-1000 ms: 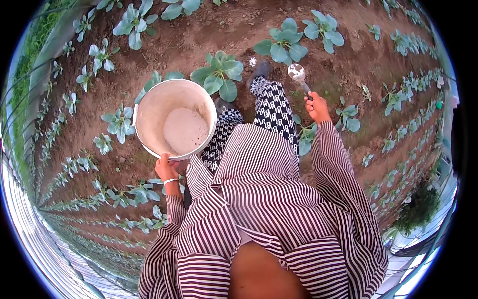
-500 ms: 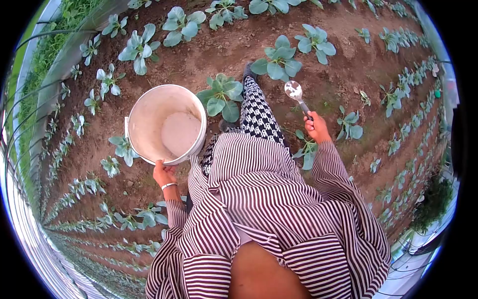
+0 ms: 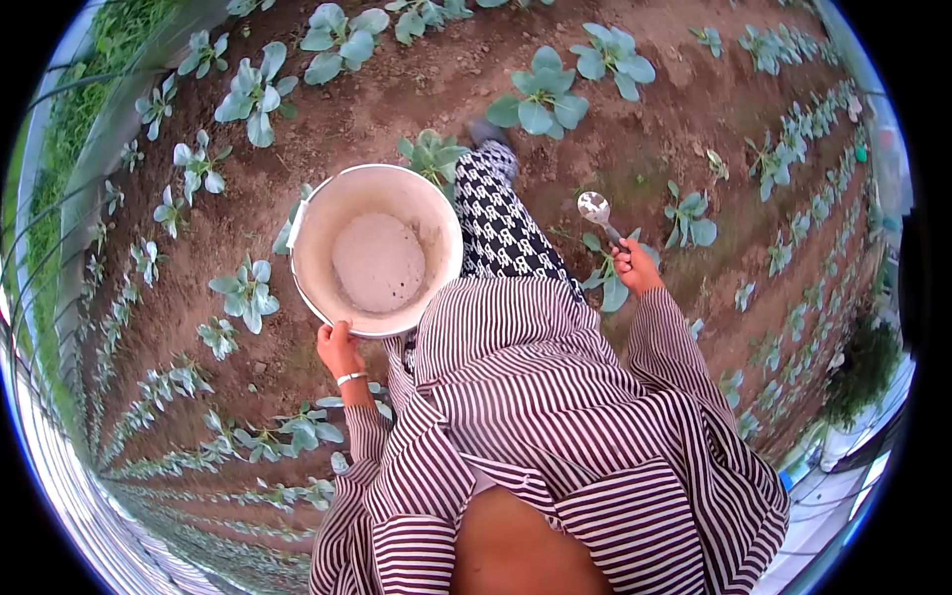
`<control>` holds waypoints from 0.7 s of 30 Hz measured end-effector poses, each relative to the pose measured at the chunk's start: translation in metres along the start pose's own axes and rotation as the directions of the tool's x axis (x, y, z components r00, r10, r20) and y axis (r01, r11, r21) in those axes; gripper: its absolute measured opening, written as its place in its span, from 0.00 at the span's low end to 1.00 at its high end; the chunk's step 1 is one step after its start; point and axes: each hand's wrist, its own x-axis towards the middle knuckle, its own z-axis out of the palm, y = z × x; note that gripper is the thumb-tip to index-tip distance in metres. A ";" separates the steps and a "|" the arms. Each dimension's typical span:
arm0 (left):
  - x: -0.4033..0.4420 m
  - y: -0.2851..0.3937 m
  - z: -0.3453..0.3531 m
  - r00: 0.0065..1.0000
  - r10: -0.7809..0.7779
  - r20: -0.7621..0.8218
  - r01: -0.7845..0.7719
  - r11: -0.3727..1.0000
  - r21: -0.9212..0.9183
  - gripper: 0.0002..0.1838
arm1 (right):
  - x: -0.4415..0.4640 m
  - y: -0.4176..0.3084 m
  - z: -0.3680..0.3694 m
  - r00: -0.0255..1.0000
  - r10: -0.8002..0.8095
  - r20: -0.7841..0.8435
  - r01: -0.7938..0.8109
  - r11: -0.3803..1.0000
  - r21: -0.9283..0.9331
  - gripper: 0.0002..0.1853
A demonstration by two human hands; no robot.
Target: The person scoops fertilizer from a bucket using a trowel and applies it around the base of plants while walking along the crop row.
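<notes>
My left hand (image 3: 340, 349) grips the near rim of a white plastic bucket (image 3: 307, 268), its fingers curled over the edge. Inside, a pale layer with a few dark specks shows at the bottom; whether it is powder or the bare base I cannot tell. My right hand (image 3: 636, 267) is closed around the dark handle of a metal spoon (image 3: 595, 208), which points away from me and bears some white material in its bowl. Below and around the spoon are a leafy seedling (image 3: 607, 283) and another young plant (image 3: 689, 218).
Rows of young leafy plants (image 3: 540, 99) grow in brown soil (image 3: 397, 109) on all sides. My leg in patterned trousers (image 3: 506, 223) stands between bucket and spoon. Curved hoops and a strip of grass (image 3: 119, 64) run along the left edge.
The bucket has shifted right in view, tilting so more of its bottom shows, and now partly covers a plant. The spoon has come slightly nearer. My foot has moved a little left.
</notes>
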 end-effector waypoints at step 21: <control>-0.001 -0.012 -0.038 0.956 -0.149 -0.253 0.116 0.983 -0.141 0.14 | 0.009 -0.068 0.158 0.965 -0.121 0.233 0.173 0.961 -0.217 0.12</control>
